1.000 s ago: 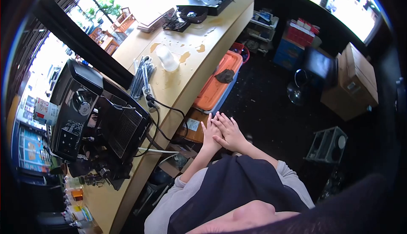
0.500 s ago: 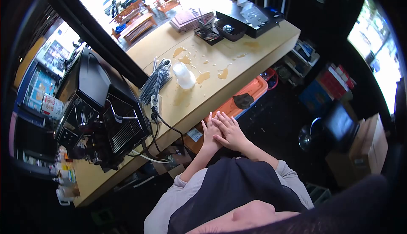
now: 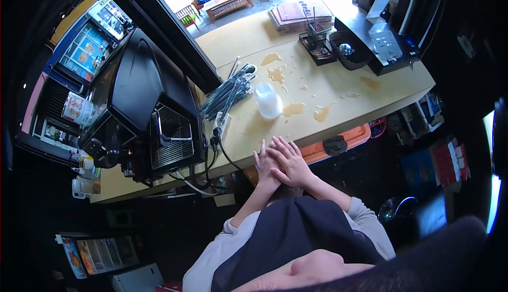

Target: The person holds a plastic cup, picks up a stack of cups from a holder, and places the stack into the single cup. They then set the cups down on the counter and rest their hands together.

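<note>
My left hand (image 3: 265, 168) and my right hand (image 3: 292, 166) are held together in front of my body, near the front edge of the wooden counter (image 3: 233, 40). The right hand lies partly over the left one, covering some of its fingers. Both have their fingers stretched out, and I see nothing held in either. Beyond them on the counter stands an upright white translucent bottle (image 3: 269, 101). Puddles of brown liquid (image 3: 293, 109) are spread around and to the right of it.
On the left of the counter stands a black espresso machine (image 3: 137, 91), with bundled wrapped straws (image 3: 230, 93) and a power strip (image 3: 224, 125) beside it. Menus (image 3: 299, 16), a black organizer (image 3: 316, 48) and a cash drawer (image 3: 381, 54) sit farther back. An orange bin (image 3: 355, 135) is below.
My view has swung to the left, so the counter and its items appear farther right. My hands stay overlapped in the same pose.
</note>
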### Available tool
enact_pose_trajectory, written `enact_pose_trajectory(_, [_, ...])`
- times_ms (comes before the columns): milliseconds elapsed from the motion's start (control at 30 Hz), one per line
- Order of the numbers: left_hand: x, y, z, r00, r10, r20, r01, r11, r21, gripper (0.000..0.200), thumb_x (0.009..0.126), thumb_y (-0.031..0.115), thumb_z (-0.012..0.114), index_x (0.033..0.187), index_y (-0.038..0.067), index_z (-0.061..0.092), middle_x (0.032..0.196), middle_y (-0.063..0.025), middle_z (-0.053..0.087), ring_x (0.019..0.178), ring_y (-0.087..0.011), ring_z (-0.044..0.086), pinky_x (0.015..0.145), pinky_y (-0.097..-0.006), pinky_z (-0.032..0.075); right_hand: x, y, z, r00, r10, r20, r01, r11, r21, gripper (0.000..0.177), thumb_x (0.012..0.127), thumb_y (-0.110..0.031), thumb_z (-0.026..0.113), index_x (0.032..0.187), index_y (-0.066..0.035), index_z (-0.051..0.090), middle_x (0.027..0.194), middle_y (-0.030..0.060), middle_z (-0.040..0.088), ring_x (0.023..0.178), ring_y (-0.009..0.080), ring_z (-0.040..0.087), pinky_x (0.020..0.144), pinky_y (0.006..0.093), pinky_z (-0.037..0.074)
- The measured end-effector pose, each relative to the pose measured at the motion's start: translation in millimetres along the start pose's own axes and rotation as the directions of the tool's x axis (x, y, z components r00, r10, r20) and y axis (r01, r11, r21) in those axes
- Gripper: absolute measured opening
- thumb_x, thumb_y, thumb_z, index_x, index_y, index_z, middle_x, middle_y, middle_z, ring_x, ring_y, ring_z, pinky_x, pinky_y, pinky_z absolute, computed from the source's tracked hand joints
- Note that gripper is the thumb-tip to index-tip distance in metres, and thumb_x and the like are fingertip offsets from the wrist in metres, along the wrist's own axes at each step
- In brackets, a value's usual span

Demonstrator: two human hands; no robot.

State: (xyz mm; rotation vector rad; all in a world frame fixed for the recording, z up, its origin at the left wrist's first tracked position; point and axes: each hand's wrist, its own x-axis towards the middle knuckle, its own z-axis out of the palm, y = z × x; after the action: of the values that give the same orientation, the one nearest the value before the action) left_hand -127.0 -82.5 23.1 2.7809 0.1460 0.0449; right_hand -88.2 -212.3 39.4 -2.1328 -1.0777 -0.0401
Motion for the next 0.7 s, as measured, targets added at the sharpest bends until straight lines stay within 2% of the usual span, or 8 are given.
enact_pose_trajectory(67, [25.0, -8.7, -4.5, 1.000, -0.020, -0.019, 0.020, 1.000, -0.002, 0.070, 0.092, 0.049, 0.052, 0.151, 0.018, 0.033, 0.158, -0.0030, 0.029, 0.149, -0.0317, 0.015, 0.117, -0.0624, 0.010, 23.6, 2.3, -5.5, 1.000, -0.014, -0.018, 0.013, 0.999, -0.053, 0.064, 0.092, -0.046, 0.051, 0.143, -0.008, 0.041, 0.157, 0.0185, 0.028, 0.148, 0.0349, 0.020, 0.118, 0.0529, 0.013])
enact_pose_trajectory(200, [71.2, -21.0, -22.4, 0.949, 0.047, -0.312, -0.047, 0.999, 0.007, 0.090, 0.082, 0.058, 0.062, 0.151, 0.010, 0.030, 0.157, -0.0061, 0.031, 0.147, -0.0348, 0.021, 0.116, -0.0616, 0.012, 68.1, 19.9, -9.4, 0.971, -0.026, -0.238, 0.015, 0.999, -0.048, 0.066, 0.089, -0.037, 0.060, 0.145, -0.009, 0.039, 0.157, 0.0210, 0.026, 0.147, 0.0381, 0.020, 0.118, 0.0533, 0.014])
enact_pose_trajectory(267, [93.8, -23.9, -31.6, 0.959, -0.037, -0.280, 0.043, 0.999, 0.015, 0.092, 0.080, 0.054, 0.068, 0.148, 0.004, 0.032, 0.154, -0.0118, 0.035, 0.144, -0.0374, 0.027, 0.114, -0.0598, 0.021, 89.3, 35.0, -9.6, 0.939, 0.053, -0.340, -0.056, 0.998, 0.001, 0.070, 0.087, -0.032, 0.063, 0.146, -0.008, 0.036, 0.157, 0.0230, 0.025, 0.147, 0.0400, 0.019, 0.118, 0.0535, 0.015])
enact_pose_trajectory(333, [115.1, -39.2, -18.3, 0.943, -0.020, -0.332, 0.032, 0.999, 0.033, 0.098, 0.075, 0.056, 0.073, 0.148, 0.003, 0.031, 0.152, -0.0142, 0.037, 0.144, -0.0379, 0.028, 0.114, -0.0614, 0.021, 109.0, 54.2, -6.2, 0.922, 0.036, -0.385, -0.063, 0.996, -0.059, 0.074, 0.085, -0.026, 0.066, 0.148, -0.006, 0.032, 0.155, 0.0241, 0.026, 0.146, 0.0415, 0.022, 0.117, 0.0532, 0.018])
enact_pose_trajectory(433, [137.9, -51.0, -8.6, 0.968, -0.092, -0.233, 0.091, 0.996, -0.016, 0.107, 0.068, 0.056, 0.080, 0.148, 0.004, 0.030, 0.150, -0.0145, 0.038, 0.143, -0.0383, 0.029, 0.113, -0.0646, 0.019, 134.2, 74.8, -3.0, 0.871, 0.014, -0.492, -0.028, 0.999, -0.021, 0.084, 0.079, -0.021, 0.074, 0.148, -0.003, 0.030, 0.152, 0.0255, 0.031, 0.141, 0.0430, 0.031, 0.114, 0.0503, 0.027])
enact_pose_trajectory(567, [154.2, -61.5, 2.4, 0.982, -0.131, -0.139, 0.129, 0.991, -0.024, 0.106, 0.068, 0.055, 0.080, 0.148, 0.005, 0.030, 0.151, -0.0116, 0.038, 0.145, -0.0361, 0.027, 0.113, -0.0656, 0.019, 166.4, 95.8, 6.5, 0.855, 0.052, -0.517, 0.014, 0.992, 0.124, 0.088, 0.076, -0.026, 0.077, 0.146, -0.001, 0.030, 0.148, 0.0269, 0.037, 0.137, 0.0420, 0.036, 0.112, 0.0485, 0.031])
enact_pose_trajectory(633, [159.1, -65.1, 5.0, 0.983, -0.139, -0.120, 0.129, 0.988, -0.083, 0.109, 0.066, 0.054, 0.082, 0.147, 0.005, 0.029, 0.150, -0.0148, 0.038, 0.144, -0.0360, 0.028, 0.113, -0.0653, 0.020, 180.6, 103.7, 15.5, 0.871, 0.150, -0.467, 0.002, 0.951, 0.308, 0.094, 0.072, -0.026, 0.084, 0.147, -0.005, 0.031, 0.144, 0.0233, 0.043, 0.130, 0.0378, 0.048, 0.102, 0.0457, 0.043])
enact_pose_trajectory(700, [166.6, -69.9, 17.2, 0.978, -0.140, -0.154, 0.125, 0.987, -0.103, 0.108, 0.065, 0.055, 0.082, 0.146, 0.005, 0.031, 0.147, -0.0170, 0.041, 0.143, -0.0363, 0.031, 0.113, -0.0642, 0.021, 185.9, 97.9, 15.6, 0.876, 0.191, -0.443, -0.035, 0.941, 0.336, 0.094, 0.071, -0.028, 0.086, 0.146, -0.006, 0.034, 0.137, 0.0218, 0.049, 0.124, 0.0363, 0.053, 0.099, 0.0447, 0.046])
